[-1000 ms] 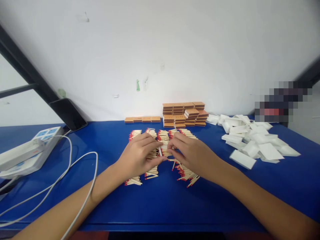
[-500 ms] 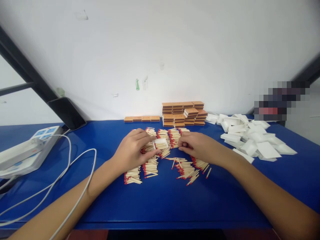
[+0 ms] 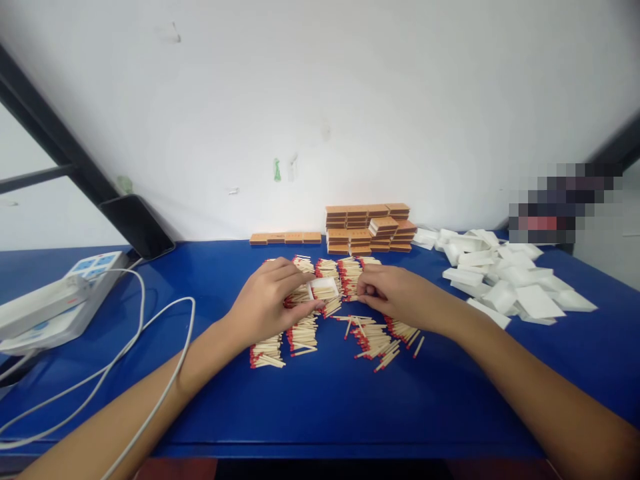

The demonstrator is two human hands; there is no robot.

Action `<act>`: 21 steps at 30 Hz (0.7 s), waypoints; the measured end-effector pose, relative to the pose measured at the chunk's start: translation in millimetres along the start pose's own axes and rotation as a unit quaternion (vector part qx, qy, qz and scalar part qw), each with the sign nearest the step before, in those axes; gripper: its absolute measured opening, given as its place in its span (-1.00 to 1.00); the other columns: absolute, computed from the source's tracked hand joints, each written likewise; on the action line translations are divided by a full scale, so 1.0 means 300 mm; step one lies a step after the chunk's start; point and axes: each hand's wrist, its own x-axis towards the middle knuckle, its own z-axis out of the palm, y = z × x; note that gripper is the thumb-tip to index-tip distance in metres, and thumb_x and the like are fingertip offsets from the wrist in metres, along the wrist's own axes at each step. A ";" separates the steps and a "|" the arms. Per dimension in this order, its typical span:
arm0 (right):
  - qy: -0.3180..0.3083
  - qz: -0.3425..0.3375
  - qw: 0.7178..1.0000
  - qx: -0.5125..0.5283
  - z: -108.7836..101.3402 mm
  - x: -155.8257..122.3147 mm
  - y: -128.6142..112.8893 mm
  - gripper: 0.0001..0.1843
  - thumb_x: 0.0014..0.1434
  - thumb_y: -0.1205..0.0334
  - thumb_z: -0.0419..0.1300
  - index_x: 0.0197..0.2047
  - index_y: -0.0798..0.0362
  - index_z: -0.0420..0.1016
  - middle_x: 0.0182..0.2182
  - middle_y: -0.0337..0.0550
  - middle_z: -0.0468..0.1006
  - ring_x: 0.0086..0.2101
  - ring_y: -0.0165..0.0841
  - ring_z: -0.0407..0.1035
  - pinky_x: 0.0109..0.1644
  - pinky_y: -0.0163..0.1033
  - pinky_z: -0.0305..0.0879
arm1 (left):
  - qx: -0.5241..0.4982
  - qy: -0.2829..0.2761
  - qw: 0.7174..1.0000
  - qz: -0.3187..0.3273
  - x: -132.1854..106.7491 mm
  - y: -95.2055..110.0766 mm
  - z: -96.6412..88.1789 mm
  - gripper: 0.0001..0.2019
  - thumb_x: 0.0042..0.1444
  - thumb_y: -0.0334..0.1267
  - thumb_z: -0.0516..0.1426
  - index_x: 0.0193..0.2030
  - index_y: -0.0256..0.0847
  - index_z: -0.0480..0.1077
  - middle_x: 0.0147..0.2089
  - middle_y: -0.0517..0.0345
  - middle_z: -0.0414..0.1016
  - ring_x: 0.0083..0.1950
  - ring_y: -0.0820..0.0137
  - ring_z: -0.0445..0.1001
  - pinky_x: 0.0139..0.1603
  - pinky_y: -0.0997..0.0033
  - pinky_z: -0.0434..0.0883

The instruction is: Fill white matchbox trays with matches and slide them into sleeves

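Observation:
My left hand [image 3: 274, 297] is closed on a small white matchbox tray [image 3: 324, 291], thumb at its near edge and fingers at its left. Several matches lie inside the tray. My right hand [image 3: 387, 288] is to the right of it, fingers curled in a pinch over the red-headed matches [image 3: 350, 275]; whatever is between its fingertips is hidden. Rows of loose matches spread around and under both hands. A looser heap of matches [image 3: 373, 341] lies nearer to me, below the right hand.
Orange matchboxes [image 3: 347, 238] are stacked against the wall, with a short low row [image 3: 285, 238] left of them. White empty trays [image 3: 515, 273] form a pile at the right. A power strip [image 3: 75, 293], white cable [image 3: 143, 320] and black phone-like slab [image 3: 137, 225] are on the left.
The view has shifted very slightly. Both hands, the tray and the matches keep practically the same places.

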 end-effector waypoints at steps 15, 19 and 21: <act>0.010 0.007 1.000 0.029 -0.036 -0.018 -0.028 -0.84 0.44 0.26 0.04 -0.23 0.00 0.33 -0.26 -0.11 0.48 -0.26 -0.27 0.36 -0.20 -0.20 0.21 | -0.005 -0.015 1.000 -0.005 -0.004 0.004 0.004 -0.63 0.31 -0.02 0.26 0.04 -0.30 0.54 -0.20 0.01 0.60 -0.14 0.23 0.50 -0.05 0.15 0.47; -0.001 0.035 0.999 0.025 -0.031 -0.009 -0.026 -0.86 0.42 0.30 0.06 -0.23 0.00 0.36 -0.27 -0.13 0.51 -0.30 -0.28 0.34 -0.25 -0.21 0.16 | -0.008 -0.015 1.000 -0.003 -0.005 0.003 0.006 -0.63 0.31 -0.03 0.26 0.04 -0.31 0.54 -0.20 0.01 0.60 -0.14 0.24 0.50 -0.05 0.15 0.48; -0.004 0.039 0.999 0.022 -0.032 -0.006 -0.028 -0.86 0.42 0.31 0.07 -0.23 0.01 0.37 -0.28 -0.13 0.51 -0.31 -0.29 0.34 -0.25 -0.21 0.16 | -0.008 -0.015 1.000 -0.003 -0.006 0.003 0.007 -0.63 0.31 -0.03 0.27 0.04 -0.31 0.54 -0.20 0.01 0.60 -0.15 0.25 0.49 -0.06 0.15 0.48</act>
